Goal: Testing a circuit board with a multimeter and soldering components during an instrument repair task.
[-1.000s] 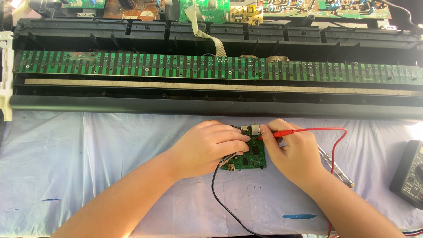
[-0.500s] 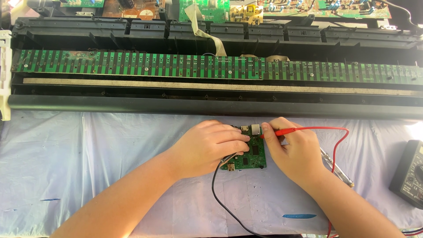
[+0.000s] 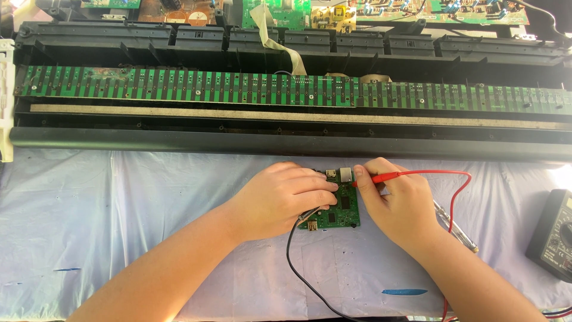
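Right now your left hand [image 3: 286, 200] has its grip closed on the black probe, and your right hand [image 3: 390, 200] pinches the red probe [image 3: 381, 176]. Between them lies the small green circuit board [image 3: 341, 209], long axis running away from you. Beyond it, the opened keyboard chassis [image 3: 286, 140] walls off the table; open cloth [image 3: 119, 214] lies left.

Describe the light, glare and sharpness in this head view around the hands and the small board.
Head view: bright, even light; a washed-out patch on the white cloth at the right edge beside the meter. The left hand, right hand and small green board are sharp, with soft shadows under the hands. The long keyboard frame bows slightly from lens distortion.
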